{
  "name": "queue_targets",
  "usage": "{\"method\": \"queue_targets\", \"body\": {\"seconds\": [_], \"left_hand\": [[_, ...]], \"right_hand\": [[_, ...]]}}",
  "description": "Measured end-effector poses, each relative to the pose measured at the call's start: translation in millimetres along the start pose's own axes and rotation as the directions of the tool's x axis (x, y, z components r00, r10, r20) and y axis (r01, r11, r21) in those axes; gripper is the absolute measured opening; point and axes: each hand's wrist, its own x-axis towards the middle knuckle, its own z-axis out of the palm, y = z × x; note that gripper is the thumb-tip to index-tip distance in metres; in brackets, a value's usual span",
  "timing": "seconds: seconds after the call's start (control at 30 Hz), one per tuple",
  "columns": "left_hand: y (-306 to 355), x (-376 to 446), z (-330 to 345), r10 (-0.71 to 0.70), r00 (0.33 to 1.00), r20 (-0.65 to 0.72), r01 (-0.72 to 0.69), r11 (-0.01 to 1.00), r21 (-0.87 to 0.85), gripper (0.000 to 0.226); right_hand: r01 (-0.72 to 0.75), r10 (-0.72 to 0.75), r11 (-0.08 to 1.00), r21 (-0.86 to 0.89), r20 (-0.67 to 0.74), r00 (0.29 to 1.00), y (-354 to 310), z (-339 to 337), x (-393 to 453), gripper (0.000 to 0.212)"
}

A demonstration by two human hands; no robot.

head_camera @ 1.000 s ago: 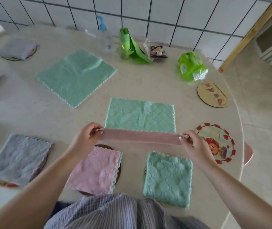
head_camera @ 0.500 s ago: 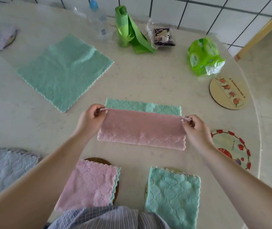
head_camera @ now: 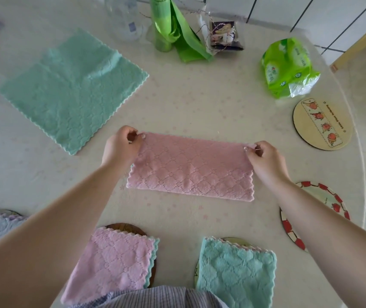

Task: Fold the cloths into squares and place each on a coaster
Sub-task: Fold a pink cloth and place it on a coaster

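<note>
Now the pink cloth (head_camera: 191, 167) is laid flat on the table (head_camera: 199, 96) as a folded rectangle, and the green half seen earlier is fully covered. Its far corners are pinched by the left hand (head_camera: 122, 147) and right hand (head_camera: 264, 161).

a round pale cream table (head_camera: 199, 103) with a faint flower print carries everything. at its middle lies a pink quilted cloth folded into a long rectangle (head_camera: 191, 167). an open mint green cloth (head_camera: 73, 90) lies flat at the far left. on the right sit two bare round coasters, a cream fruit-print one (head_camera: 322, 124) and a red-rimmed one (head_camera: 317, 210). at the far edge stand a clear plastic bottle (head_camera: 124, 18), a roll of green bags (head_camera: 173, 30) and a green tissue pack (head_camera: 288, 65).
</note>
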Motion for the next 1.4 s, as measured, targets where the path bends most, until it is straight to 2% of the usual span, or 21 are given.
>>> {"method": "queue_targets", "body": {"seconds": [0.13, 0.2, 0.27, 0.33, 0.4, 0.47, 0.5, 0.57, 0.73, 0.87, 0.97, 1.07, 1.13, 1.23, 1.4], "left_hand": [[6, 1, -1, -0.021, 0.999, -0.026, 0.020, 0.999, -0.032, 0.019], [9, -9, -3, 0.107, 0.989, -0.103, -0.104, 0.994, 0.029, 0.024], [13, -27, -3, 0.343, 0.933, -0.110, -0.331, 0.936, 0.118, 0.023], [20, -52, 6, 0.519, 0.853, 0.055, -0.521, 0.841, 0.146, 0.016], [25, -75, 21, 0.549, 0.794, 0.262, -0.600, 0.777, 0.191, 0.012], [26, -88, 33, 0.488, 0.793, 0.365, -0.590, 0.764, 0.260, 0.013], [24, -89, 35, 0.454, 0.807, 0.378, -0.567, 0.775, 0.280, 0.013], [16, -86, 31, 0.419, 0.827, 0.375, -0.536, 0.791, 0.297, 0.013], [-14, -74, -2, 0.342, 0.877, 0.338, -0.451, 0.829, 0.332, 0.005], [-32, -69, -17, 0.309, 0.910, 0.277, -0.396, 0.844, 0.360, 0.005], [-20, -81, -9, 0.410, 0.871, 0.271, -0.484, 0.807, 0.339, 0.007], [0, -99, 14, 0.483, 0.775, 0.407, -0.603, 0.757, 0.252, 0.015], [7, -105, 31, 0.517, 0.737, 0.435, -0.642, 0.737, 0.213, 0.016], [8, -105, 43, 0.539, 0.753, 0.377, -0.637, 0.741, 0.213, 0.007], [1, -106, 48, 0.568, 0.764, 0.306, -0.636, 0.741, 0.213, 0.009]], "right_hand": [[-0.022, 0.023, 0.999, 0.029, -0.030, 0.999, -3, 1, 0, 0.018], [0.063, -0.057, 0.997, 0.038, -0.129, 0.990, -5, 0, -9, 0.023], [0.238, -0.240, 0.971, -0.031, -0.177, 0.955, -12, 4, -25, 0.020], [0.378, -0.381, 0.923, -0.068, -0.040, 0.924, -25, 17, -44, 0.011], [0.452, -0.420, 0.882, -0.136, 0.209, 0.883, -38, 34, -61, 0.007], [0.533, -0.418, 0.803, -0.266, 0.386, 0.822, -43, 49, -70, 0.012], [0.553, -0.411, 0.773, -0.311, 0.417, 0.810, -43, 53, -71, 0.014], [0.542, -0.394, 0.761, -0.357, 0.409, 0.823, -36, 52, -69, 0.014], [0.418, -0.265, 0.819, -0.394, 0.386, 0.884, -4, 20, -64, 0.004], [0.309, -0.173, 0.873, -0.377, 0.353, 0.920, 14, 0, -63, 0.008], [0.273, -0.185, 0.926, -0.263, 0.315, 0.931, 3, 5, -53, 0.008], [0.341, -0.296, 0.923, -0.177, 0.236, 0.926, -25, 19, -32, 0.007], [0.384, -0.345, 0.904, -0.187, 0.211, 0.914, -48, 29, -16, 0.014], [0.408, -0.353, 0.876, -0.259, 0.232, 0.906, -74, 40, 5, 0.023], [0.343, -0.243, 0.875, -0.341, 0.304, 0.921, -87, 55, 25, 0.015]]}}
